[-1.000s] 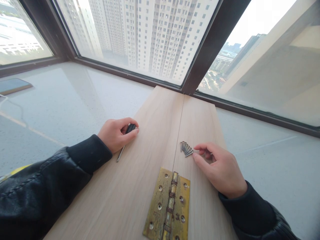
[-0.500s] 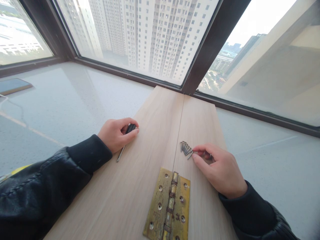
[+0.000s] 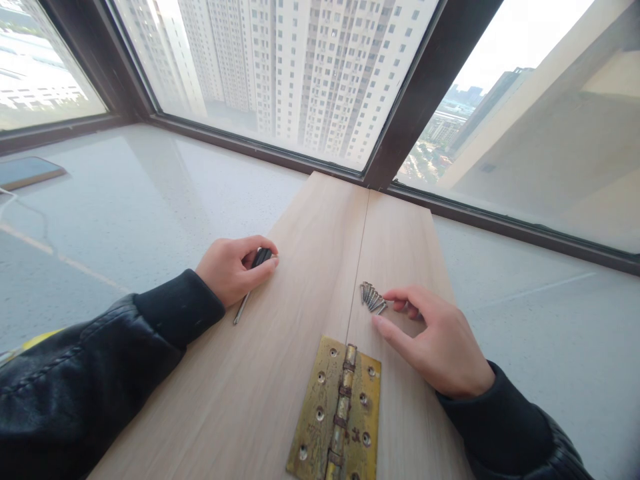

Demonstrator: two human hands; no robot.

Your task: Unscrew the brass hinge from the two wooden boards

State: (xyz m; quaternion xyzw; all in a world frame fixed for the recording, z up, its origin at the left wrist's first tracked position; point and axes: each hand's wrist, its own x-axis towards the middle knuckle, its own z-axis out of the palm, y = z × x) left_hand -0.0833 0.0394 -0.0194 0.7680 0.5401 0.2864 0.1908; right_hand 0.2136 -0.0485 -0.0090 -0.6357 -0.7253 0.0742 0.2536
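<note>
My left hand [image 3: 234, 270] is closed round the black handle of a screwdriver [image 3: 242, 309], whose metal shaft points down toward me over the left board [image 3: 280, 320]. A small row of screws [image 3: 371, 297] lies on the right board [image 3: 400, 240], just past the seam between the two boards. Beside the screws, my right hand [image 3: 430, 333] has its thumb and fingers apart, with nothing between them. Nearer to me, a worn brass hinge [image 3: 336, 410] lies open flat across the seam, its several screw holes bare and its knuckle roughly along the joint line.
The boards rest on a pale speckled sill [image 3: 220, 180] and reach the dark window frame [image 3: 383, 167]. On the far left lies a flat phone-like device [image 3: 30, 172] with a white cable [image 3: 6, 200]. Something yellow [image 3: 43, 339] shows behind my left sleeve.
My right thumb and fingers have opened, and the screw they were touching now lies with the others. My left hand and the screwdriver have stayed put.
</note>
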